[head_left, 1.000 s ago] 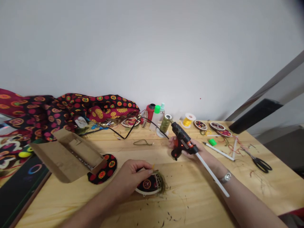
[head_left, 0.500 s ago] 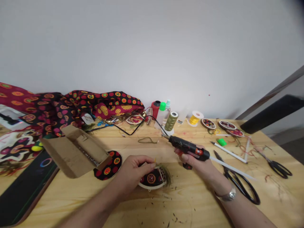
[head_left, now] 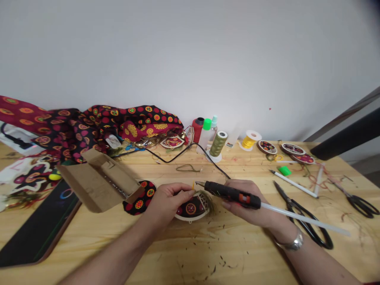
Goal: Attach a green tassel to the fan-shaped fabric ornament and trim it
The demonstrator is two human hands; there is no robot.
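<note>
My left hand (head_left: 168, 202) pinches a short piece of yellow cord (head_left: 192, 185) between thumb and forefinger. Just below those fingers lies an eye-shaped ornament (head_left: 191, 209) of dark patterned fabric with a pale rim and a green thread fringe at its right end; the hand partly covers it. In my right hand (head_left: 247, 211) is a black hot glue gun (head_left: 230, 193), a long glue stick (head_left: 305, 220) sticking out behind. Its nozzle points left, very near the yellow cord; whether they touch, I cannot tell.
An open cardboard box (head_left: 103, 186) and a round patterned fabric piece (head_left: 144, 198) are left of my hands. Scissors (head_left: 308, 225) lie at right. Behind stand a green thread spool (head_left: 218, 144), a yellow spool (head_left: 250, 139) and bottles (head_left: 204, 136). The gun's black cable (head_left: 169, 161) crosses the table.
My right hand has brought the glue gun left and levelled it, so its nozzle is now beside the yellow cord. My left hand keeps its pinch. The view has shifted slightly.
</note>
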